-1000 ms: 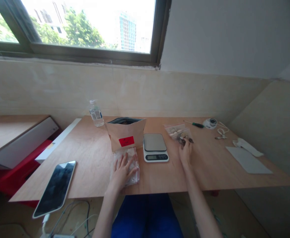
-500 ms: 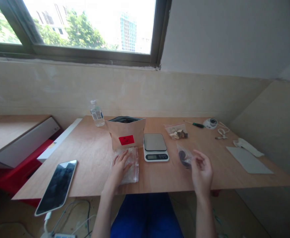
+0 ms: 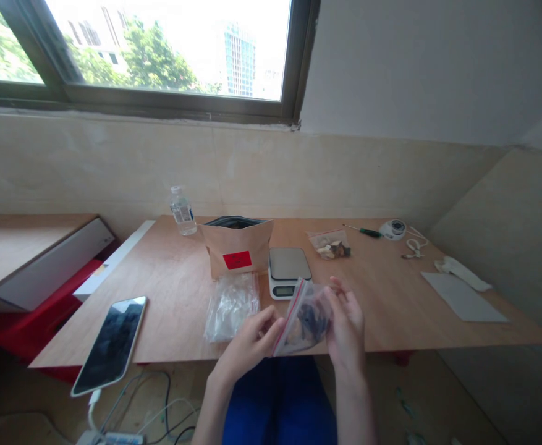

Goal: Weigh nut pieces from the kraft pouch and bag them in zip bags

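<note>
Between both hands, above the table's front edge, is a clear zip bag (image 3: 308, 322) with dark pieces inside and a red zip strip on its left side. My left hand (image 3: 258, 339) pinches the bag at the zip strip. On the other side, my right hand (image 3: 346, 321) grips the bag's right end. Just behind it stands a white kitchen scale (image 3: 290, 266), its plate bare and its lower right corner covered by the bag. Left of the scale, an upright brown paper pouch (image 3: 237, 241) with a red label is open at the top. A stack of clear zip bags (image 3: 233, 308) lies before it.
A filled zip bag (image 3: 330, 245) lies behind and right of the scale. Farther right are a screwdriver (image 3: 370, 233), a white dome camera (image 3: 392, 229) with its cable, and a white sheet (image 3: 464, 298). A phone (image 3: 110, 346) overhangs the left edge; a water bottle (image 3: 183, 212) stands at the back.
My right hand has brought the zip bag with dark pieces from the right to the middle. My left hand has left the stack of bags and taken hold of this bag's zip edge.
</note>
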### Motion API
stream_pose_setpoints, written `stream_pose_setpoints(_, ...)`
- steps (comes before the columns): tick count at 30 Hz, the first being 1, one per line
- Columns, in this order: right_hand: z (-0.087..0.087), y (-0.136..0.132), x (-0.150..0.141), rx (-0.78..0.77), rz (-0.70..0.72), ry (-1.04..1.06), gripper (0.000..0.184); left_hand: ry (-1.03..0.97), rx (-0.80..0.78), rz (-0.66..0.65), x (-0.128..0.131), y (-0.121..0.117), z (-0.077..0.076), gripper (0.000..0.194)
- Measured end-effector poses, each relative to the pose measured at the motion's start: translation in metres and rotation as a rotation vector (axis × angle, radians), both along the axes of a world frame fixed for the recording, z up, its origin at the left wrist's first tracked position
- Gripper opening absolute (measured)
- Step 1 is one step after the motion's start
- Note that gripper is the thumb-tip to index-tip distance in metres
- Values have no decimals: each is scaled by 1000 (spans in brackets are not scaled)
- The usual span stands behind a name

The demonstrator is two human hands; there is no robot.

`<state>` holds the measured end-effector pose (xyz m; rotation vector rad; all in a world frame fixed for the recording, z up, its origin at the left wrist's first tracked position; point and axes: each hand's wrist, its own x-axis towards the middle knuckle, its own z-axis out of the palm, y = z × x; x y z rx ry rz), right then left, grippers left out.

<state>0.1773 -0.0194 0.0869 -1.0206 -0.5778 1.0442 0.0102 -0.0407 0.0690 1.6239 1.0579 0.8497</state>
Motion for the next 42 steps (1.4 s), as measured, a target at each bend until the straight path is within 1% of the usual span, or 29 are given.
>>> stream_pose_setpoints(2,-4,2,-3,-32,5,-3,49,-12,-23,-31,1,-2,1,34)
stream_pose_setpoints(5,-12,6,-7,-45,16,-74,49,-109,-41,-38,5,-6,2,31)
stream_pose_setpoints(6,-15,6,-9,-40,-2,-126,48,-152,-42,-21,7,-7,2,30)
stream_pose_setpoints(8,-19,6,-12,-24,-100,-276,46,-229,-42,41,10,-7,1,28)
stream_pose_setpoints(10,-18,3,-14,-1,-206,-453,43,-280,-29,129,12,-6,0,27)
stream_pose_setpoints(11,-16,1,-16,17,-210,-533,39,-302,-15,178,14,-5,0,27)
stream_pose_setpoints(12,-13,-3,-17,41,-165,-603,35,-328,0,228,15,-3,1,27)
stream_pose_setpoints(14,-4,-11,-21,95,20,-713,27,-388,20,300,18,-1,3,28)
stream_pose_setpoints(16,5,-18,-25,146,207,-789,22,-444,18,321,20,0,6,27)
stream_pose_setpoints(18,11,-23,-29,181,317,-837,19,-478,13,315,20,0,8,26)
stream_pose_setpoints(21,15,-25,-31,223,390,-873,15,-496,17,314,17,-1,8,25)
stream_pose_setpoints(26,14,-23,-30,259,409,-884,9,-420,25,314,13,-2,4,25)
stream_pose_setpoints(31,12,-24,-32,244,323,-911,17,-328,61,311,15,-4,3,25)
stream_pose_setpoints(35,6,-24,-34,171,209,-888,15,-263,78,274,17,-4,3,25)
stream_pose_setpoints(37,2,-21,-30,106,72,-822,15,-240,105,315,17,-5,2,26)
stream_pose_setpoints(39,0,-18,-23,38,-131,-722,17,-224,144,408,15,-6,0,29)
stream_pose_setpoints(40,-1,-16,-18,22,-220,-666,18,-214,158,434,13,-7,-1,31)
stream_pose_setpoints(41,-1,-14,-13,24,-282,-611,19,-205,162,432,12,-7,-2,31)
stream_pose_setpoints(42,0,-13,-10,38,-309,-561,20,-203,155,404,11,-8,-2,31)
